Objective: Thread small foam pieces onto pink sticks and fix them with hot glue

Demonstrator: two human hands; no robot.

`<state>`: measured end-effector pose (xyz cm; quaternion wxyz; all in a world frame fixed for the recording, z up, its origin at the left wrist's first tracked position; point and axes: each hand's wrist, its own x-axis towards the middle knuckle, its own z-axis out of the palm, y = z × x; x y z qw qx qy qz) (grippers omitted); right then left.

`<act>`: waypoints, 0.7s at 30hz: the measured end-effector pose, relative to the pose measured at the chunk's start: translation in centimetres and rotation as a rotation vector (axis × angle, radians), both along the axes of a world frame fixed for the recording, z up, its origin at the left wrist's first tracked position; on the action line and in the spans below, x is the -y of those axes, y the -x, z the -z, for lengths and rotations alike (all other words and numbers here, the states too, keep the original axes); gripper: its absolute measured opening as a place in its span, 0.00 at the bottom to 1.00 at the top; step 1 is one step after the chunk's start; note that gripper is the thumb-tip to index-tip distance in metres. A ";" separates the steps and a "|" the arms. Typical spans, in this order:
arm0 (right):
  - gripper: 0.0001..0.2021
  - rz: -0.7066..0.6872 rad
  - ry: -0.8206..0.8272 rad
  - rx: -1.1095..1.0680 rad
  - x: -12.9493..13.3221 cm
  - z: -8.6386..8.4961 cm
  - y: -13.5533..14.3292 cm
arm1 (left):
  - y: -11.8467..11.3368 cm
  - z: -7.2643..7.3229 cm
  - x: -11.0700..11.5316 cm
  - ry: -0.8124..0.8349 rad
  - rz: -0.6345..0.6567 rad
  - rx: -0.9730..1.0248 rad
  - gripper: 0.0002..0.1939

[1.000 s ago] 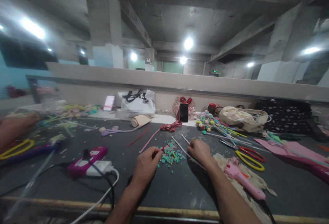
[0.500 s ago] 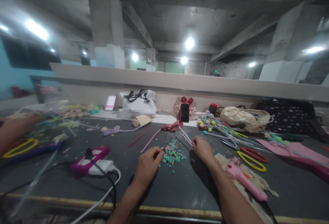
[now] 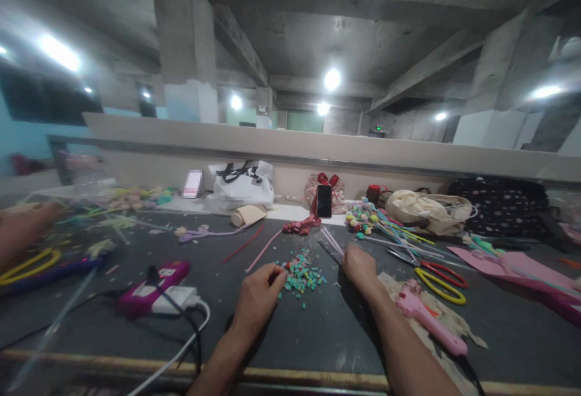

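My left hand [image 3: 259, 292] rests at the left edge of a pile of small teal, yellow and red pieces [image 3: 303, 276]. Its thumb and fingers are pinched together; whatever lies between them is hidden. My right hand [image 3: 361, 267] is closed just right of the pile, knuckles up, fingertips tucked out of sight. Pale lilac fuzzy stems [image 3: 332, 241] end beside its fingers, and I cannot tell whether it grips them. A pink fuzzy stem [image 3: 263, 250] and a red one [image 3: 244, 243] lie beyond my left hand.
At left are a magenta power strip [image 3: 154, 290] with cables and a co-worker's blurred hand [image 3: 27, 232]. Scissors [image 3: 440, 284] and a pink glue gun [image 3: 429, 317] lie right of my right arm. A phone [image 3: 324, 201] stands behind a dark red ribbon [image 3: 301, 225].
My right hand has drawn back slightly to the right and nearer me. My left hand keeps its pinch by the pile. The whole view has shifted a little.
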<state>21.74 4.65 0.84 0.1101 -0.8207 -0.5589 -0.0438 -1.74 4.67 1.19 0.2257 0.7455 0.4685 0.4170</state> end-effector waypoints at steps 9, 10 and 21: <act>0.07 -0.306 -0.234 -0.521 0.7 -2.0 3.2 | -0.2 -0.3 -0.1 0.164 0.050 0.223 0.11; 0.07 -0.360 -0.221 -0.585 1.2 -2.1 4.0 | -0.3 -0.3 -0.3 0.206 0.070 0.264 0.13; 0.09 -0.682 -0.002 -0.683 3.5 -0.9 9.7 | 0.0 -0.4 -0.3 0.571 0.240 0.720 0.15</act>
